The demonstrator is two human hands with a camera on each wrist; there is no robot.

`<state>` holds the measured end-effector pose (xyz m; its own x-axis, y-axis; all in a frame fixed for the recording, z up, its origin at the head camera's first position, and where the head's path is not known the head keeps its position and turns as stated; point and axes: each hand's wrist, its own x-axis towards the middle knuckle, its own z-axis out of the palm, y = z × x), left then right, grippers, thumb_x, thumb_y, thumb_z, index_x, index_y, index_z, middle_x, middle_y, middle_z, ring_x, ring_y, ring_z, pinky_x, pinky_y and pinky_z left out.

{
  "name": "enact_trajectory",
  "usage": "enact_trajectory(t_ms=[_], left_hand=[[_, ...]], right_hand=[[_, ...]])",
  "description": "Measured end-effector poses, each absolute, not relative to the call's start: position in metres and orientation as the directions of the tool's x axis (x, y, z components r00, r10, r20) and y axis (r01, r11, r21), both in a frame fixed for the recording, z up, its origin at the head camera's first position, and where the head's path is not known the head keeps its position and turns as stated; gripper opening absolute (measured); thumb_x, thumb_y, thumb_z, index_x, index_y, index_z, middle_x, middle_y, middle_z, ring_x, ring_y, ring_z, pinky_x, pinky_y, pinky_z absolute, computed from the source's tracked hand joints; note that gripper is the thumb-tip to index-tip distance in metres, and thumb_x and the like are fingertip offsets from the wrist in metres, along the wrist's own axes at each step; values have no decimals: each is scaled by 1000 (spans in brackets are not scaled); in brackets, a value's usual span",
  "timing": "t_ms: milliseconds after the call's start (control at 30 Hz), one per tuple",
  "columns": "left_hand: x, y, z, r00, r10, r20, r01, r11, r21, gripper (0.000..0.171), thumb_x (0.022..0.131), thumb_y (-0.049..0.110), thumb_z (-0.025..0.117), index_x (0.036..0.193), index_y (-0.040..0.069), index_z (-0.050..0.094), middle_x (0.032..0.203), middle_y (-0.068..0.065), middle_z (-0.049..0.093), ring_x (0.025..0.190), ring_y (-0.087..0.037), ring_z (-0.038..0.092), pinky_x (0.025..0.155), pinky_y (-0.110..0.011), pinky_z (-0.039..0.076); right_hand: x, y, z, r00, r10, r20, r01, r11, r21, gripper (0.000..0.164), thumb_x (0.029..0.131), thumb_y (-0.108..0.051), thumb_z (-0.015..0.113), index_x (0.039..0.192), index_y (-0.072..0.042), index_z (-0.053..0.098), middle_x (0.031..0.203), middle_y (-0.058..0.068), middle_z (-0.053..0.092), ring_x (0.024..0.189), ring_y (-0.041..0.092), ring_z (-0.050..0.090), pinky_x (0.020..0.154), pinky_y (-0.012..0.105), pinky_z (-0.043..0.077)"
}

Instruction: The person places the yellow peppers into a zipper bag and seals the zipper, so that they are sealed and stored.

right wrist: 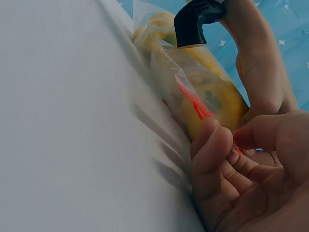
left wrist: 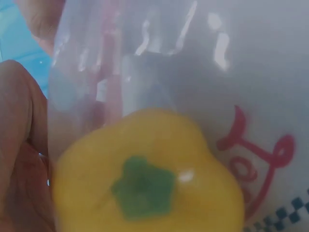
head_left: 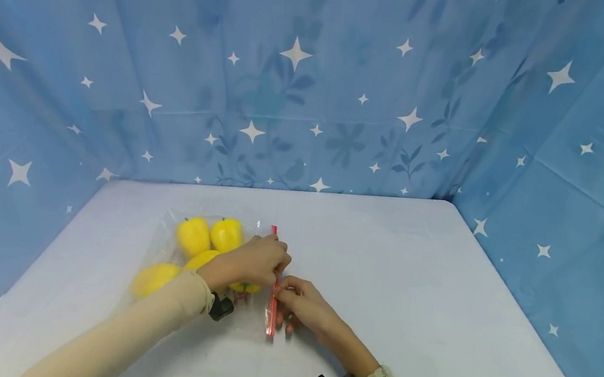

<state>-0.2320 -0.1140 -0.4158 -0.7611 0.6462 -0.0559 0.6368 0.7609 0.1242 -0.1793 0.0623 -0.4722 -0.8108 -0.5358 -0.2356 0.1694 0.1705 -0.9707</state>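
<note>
Presently, the left hand and right hand are pinching the red strip at the right edge of the bag, left-of-centre on the bench. A pepper is lying close by, so its bulk could be pulling the strip askew.

We can pass over the tabletop right of our right hand. On its left, our left hand and the clear bag block us.
</note>
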Motion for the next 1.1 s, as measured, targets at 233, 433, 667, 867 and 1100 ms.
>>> enact_trajectory(t_ms=[233,433,667,867,1100], left_hand=[[-238,-111,-419,-757,653,-29,650,757,72,12,76,13,72,70,20,64,81,5,56,82,-18,49,67,-37,49],[-237,-109,-419,-756,654,-28,653,757,39,7,74,13,69,72,19,68,81,5,56,81,-17,51,69,-39,49],[-229,-112,-418,-766,641,-47,636,767,87,20,81,14,74,70,22,60,79,5,52,83,-18,47,72,-38,45],[-232,-117,-413,-740,665,-100,642,743,189,19,82,5,70,75,22,65,83,5,54,83,-17,47,72,-32,41],[-233,-120,-405,-713,666,-220,621,745,243,31,88,-3,65,82,27,71,88,9,60,80,-13,52,77,-32,42]], right_hand=[[-183,65,-469,-802,-546,-242,169,181,-969,15,104,-17,56,100,-3,59,68,5,61,59,13,57,50,23,46],[-186,68,-469,-786,-571,-237,147,199,-969,14,103,-16,54,98,-5,60,69,4,61,57,12,54,49,21,44],[-182,66,-473,-780,-584,-224,119,213,-970,18,104,-18,54,95,-3,59,66,5,63,54,12,57,46,21,47],[-179,64,-471,-796,-564,-221,119,212,-970,22,106,-22,54,99,-2,62,61,5,59,51,11,56,44,22,47],[-179,63,-473,-814,-536,-225,139,195,-971,24,106,-23,56,100,-1,63,61,5,59,50,11,55,43,23,47]])
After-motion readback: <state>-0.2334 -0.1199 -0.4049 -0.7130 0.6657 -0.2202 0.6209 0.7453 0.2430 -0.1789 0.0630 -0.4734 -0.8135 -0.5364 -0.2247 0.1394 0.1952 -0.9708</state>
